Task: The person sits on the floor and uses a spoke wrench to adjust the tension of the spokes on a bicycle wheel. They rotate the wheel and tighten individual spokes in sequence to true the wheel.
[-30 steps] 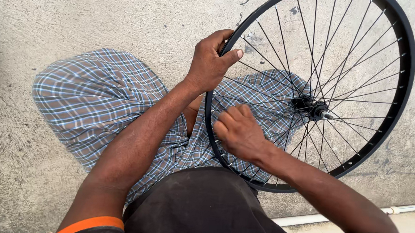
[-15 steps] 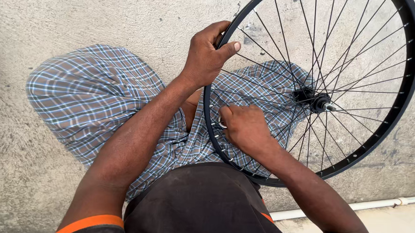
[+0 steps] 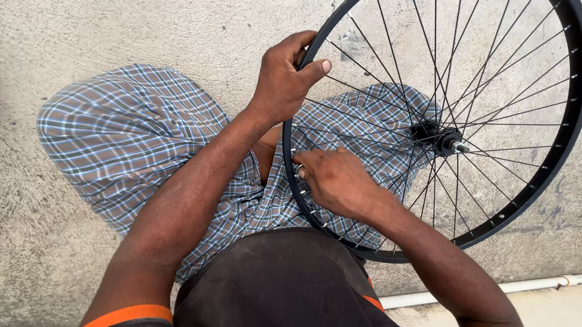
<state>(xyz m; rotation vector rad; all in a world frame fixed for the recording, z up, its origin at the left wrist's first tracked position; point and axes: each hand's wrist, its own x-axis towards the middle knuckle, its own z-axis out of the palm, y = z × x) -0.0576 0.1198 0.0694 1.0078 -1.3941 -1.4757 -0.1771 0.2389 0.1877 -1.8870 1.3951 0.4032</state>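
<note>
A black bicycle wheel rim (image 3: 575, 119) with thin spokes and a central hub (image 3: 442, 137) stands upright over my lap. My left hand (image 3: 283, 77) grips the rim at its upper left, thumb laid across the edge. My right hand (image 3: 333, 179) reaches between the spokes at the rim's lower left, fingers pinched around a small metal tool (image 3: 300, 172) at a spoke end by the rim. My legs in checked cloth (image 3: 126, 135) lie under the wheel.
Rough grey concrete floor (image 3: 112, 21) surrounds me. A thin white pipe (image 3: 517, 286) runs along the floor at the lower right, beside a paler slab. My dark shirt with orange trim fills the bottom of the view.
My right hand has shifted slightly left along the rim's inner edge. The wheel and left hand have hardly moved; the view has drifted a little.
</note>
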